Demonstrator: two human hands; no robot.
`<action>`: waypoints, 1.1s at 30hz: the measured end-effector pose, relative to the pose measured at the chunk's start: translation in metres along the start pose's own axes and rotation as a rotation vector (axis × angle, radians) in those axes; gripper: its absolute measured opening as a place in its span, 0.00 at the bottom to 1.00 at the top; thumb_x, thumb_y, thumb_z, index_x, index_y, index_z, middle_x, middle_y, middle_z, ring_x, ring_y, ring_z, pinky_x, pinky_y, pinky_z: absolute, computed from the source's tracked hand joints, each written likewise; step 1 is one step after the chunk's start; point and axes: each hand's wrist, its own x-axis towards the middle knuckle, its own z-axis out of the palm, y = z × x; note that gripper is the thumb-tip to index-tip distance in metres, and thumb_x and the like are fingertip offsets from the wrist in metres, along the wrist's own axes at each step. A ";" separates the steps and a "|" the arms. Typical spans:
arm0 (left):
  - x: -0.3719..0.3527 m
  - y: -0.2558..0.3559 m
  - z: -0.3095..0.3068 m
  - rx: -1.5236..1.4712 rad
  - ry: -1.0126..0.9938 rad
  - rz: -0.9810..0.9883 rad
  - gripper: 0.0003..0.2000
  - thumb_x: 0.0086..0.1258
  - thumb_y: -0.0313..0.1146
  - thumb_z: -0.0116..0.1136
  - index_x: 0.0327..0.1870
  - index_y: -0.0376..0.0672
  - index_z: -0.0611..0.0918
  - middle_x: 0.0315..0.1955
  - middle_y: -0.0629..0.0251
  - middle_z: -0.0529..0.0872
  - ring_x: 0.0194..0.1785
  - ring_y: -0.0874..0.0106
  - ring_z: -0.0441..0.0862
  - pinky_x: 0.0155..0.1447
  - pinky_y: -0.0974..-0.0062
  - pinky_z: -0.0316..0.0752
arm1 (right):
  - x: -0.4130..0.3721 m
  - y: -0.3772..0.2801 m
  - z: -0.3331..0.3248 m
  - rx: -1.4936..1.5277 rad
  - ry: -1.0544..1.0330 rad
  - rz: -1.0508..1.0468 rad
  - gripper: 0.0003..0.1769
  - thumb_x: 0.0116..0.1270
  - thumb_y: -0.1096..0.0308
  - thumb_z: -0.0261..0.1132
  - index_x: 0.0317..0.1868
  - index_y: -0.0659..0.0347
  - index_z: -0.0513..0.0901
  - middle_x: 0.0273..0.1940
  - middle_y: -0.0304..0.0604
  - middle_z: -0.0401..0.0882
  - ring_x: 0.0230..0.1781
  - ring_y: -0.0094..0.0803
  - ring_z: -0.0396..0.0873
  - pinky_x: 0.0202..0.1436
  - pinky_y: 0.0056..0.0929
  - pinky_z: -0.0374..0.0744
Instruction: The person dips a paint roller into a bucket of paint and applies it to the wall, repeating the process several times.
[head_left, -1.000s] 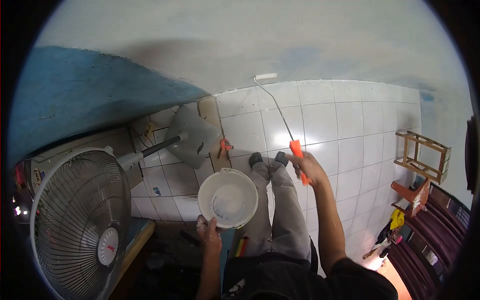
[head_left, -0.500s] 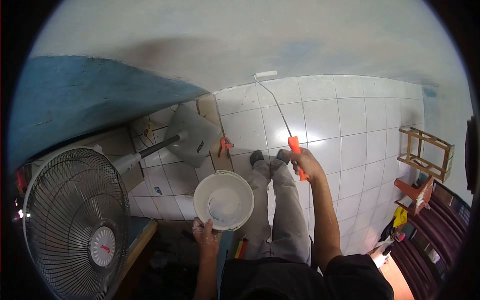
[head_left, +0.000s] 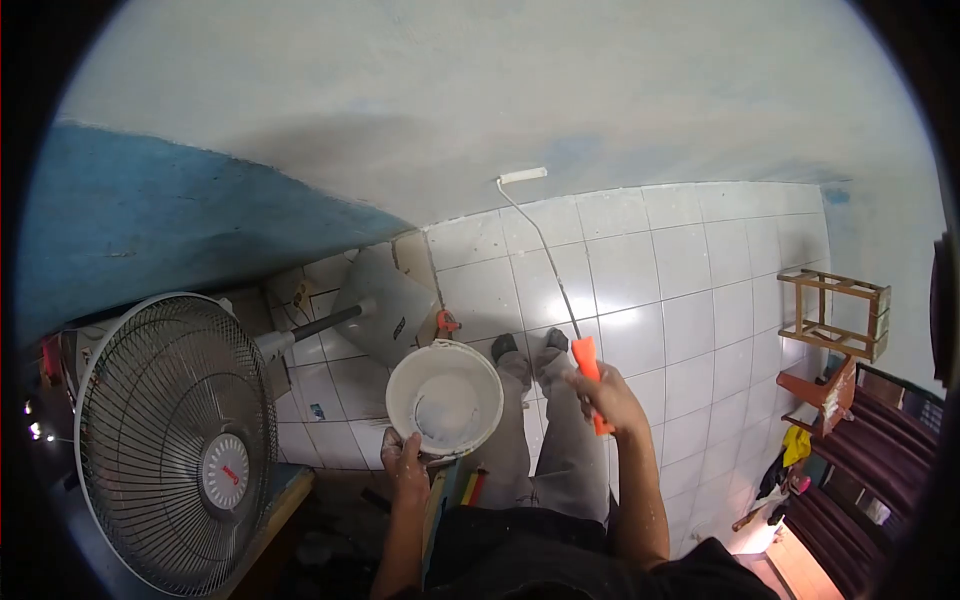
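Observation:
My right hand [head_left: 612,398] is wrapped round the orange handle of a paint roller [head_left: 584,352]. Its thin bent rod reaches up to a small white roller head [head_left: 523,175], which is at the lower part of the pale wall [head_left: 400,90]; whether it touches is hard to tell. My left hand [head_left: 405,462] grips the near rim of a white bucket [head_left: 478,362], with the thumb over the edge. Whitish paint lies inside the bucket, which is held in front of my legs.
A large standing fan [head_left: 180,450] is at the left, its base [head_left: 385,300] on the tiled floor. An orange clamp [head_left: 447,320] lies beyond the bucket. At the right are a wooden stool frame [head_left: 835,315], an orange-brown stool [head_left: 820,392] and dark red furniture [head_left: 880,430].
The view has tilted upward, so floor and furniture appear lower. My right hand and the roller sit lower in view, with the roller head slightly further left. The left hand still holds the bucket.

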 end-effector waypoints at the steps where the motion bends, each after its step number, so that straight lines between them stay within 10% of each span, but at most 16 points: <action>1: 0.002 -0.001 0.003 -0.022 0.006 0.005 0.10 0.65 0.23 0.56 0.46 0.36 0.72 0.40 0.59 0.80 0.37 0.71 0.83 0.39 0.71 0.86 | -0.007 -0.001 0.001 0.006 0.020 0.019 0.15 0.62 0.60 0.65 0.26 0.61 0.74 0.19 0.35 0.68 0.12 0.22 0.66 0.18 0.24 0.68; 10: 0.018 -0.025 -0.001 -0.010 -0.022 0.037 0.14 0.65 0.25 0.56 0.51 0.38 0.72 0.44 0.60 0.81 0.45 0.70 0.82 0.46 0.72 0.81 | 0.259 0.061 0.004 0.063 -0.044 0.104 0.14 0.61 0.60 0.67 0.27 0.60 0.75 0.19 0.35 0.69 0.17 0.23 0.67 0.22 0.28 0.67; 17: 0.012 -0.020 -0.020 0.044 -0.015 0.014 0.13 0.65 0.25 0.55 0.50 0.39 0.72 0.44 0.59 0.81 0.40 0.71 0.84 0.38 0.71 0.85 | 0.010 0.021 -0.017 -0.029 -0.020 0.002 0.14 0.62 0.59 0.67 0.30 0.59 0.76 0.20 0.32 0.69 0.17 0.21 0.69 0.20 0.25 0.68; 25: 0.003 -0.011 0.008 -0.027 0.015 0.029 0.10 0.66 0.25 0.55 0.46 0.38 0.72 0.41 0.58 0.81 0.39 0.70 0.85 0.36 0.72 0.87 | 0.171 0.039 -0.006 -0.031 -0.015 0.054 0.14 0.63 0.59 0.64 0.27 0.60 0.73 0.19 0.34 0.69 0.17 0.22 0.68 0.22 0.26 0.66; 33: -0.011 0.008 0.007 -0.019 -0.020 0.030 0.12 0.66 0.26 0.55 0.49 0.37 0.72 0.42 0.57 0.82 0.36 0.71 0.85 0.31 0.73 0.86 | -0.046 -0.018 -0.026 0.018 -0.042 -0.045 0.13 0.64 0.62 0.66 0.34 0.62 0.74 0.20 0.34 0.69 0.09 0.17 0.64 0.14 0.21 0.66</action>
